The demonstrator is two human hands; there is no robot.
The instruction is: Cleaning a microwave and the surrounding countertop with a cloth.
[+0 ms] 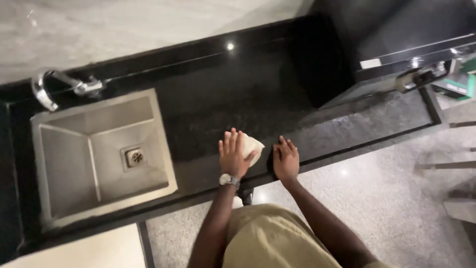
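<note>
My left hand [233,154] lies flat with fingers spread on a pale folded cloth [252,144], pressing it onto the black stone counter [238,94] near its front edge. A wristwatch is on that wrist. My right hand [286,159] rests palm down on the counter's front edge just right of the cloth, fingers together, holding nothing.
A square steel sink [99,154] with a drain is set in the counter at the left, a chrome tap [54,87] behind it. A dark appliance [396,44] with a handle stands at the back right. Speckled floor lies below the counter.
</note>
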